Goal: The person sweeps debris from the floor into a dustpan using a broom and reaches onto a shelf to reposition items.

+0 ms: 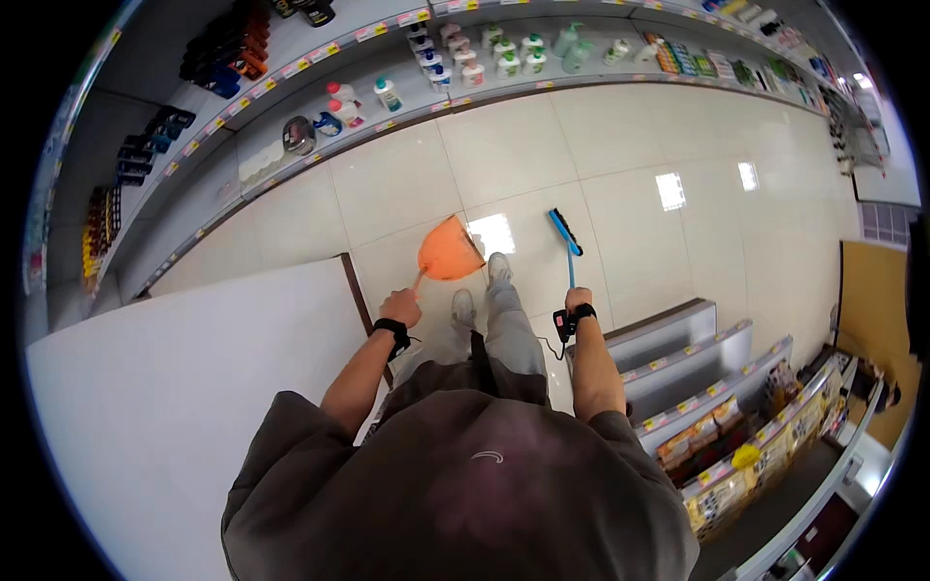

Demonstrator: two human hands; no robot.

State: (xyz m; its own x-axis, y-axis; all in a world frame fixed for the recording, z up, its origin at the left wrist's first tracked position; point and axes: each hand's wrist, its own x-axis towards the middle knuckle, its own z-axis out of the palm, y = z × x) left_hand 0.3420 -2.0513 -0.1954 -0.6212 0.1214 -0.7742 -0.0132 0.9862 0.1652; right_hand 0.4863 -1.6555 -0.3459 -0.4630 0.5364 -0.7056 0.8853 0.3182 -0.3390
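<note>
My left hand (401, 308) grips the handle of an orange plastic dustpan (447, 250), whose open edge faces right, beside my shoes. Dark marks show along that edge. In my right hand (578, 298) is the blue handle of a broom (565, 232) with a blue head and dark bristles. The broom head is ahead and to the right of my feet, apart from the dustpan. Whether either tool touches the tiles is hard to tell. Each wrist wears a black strap, and a small device with a cable sits at the right one.
Shelves (407, 116) with pump bottles curve along the far side. A white panel (189, 378) with a dark edge stands close on my left. Shelving (697, 363) with packaged goods is near my right arm. Glossy tiles (654, 145) cover the floor. A person (875, 388) is partly visible far right.
</note>
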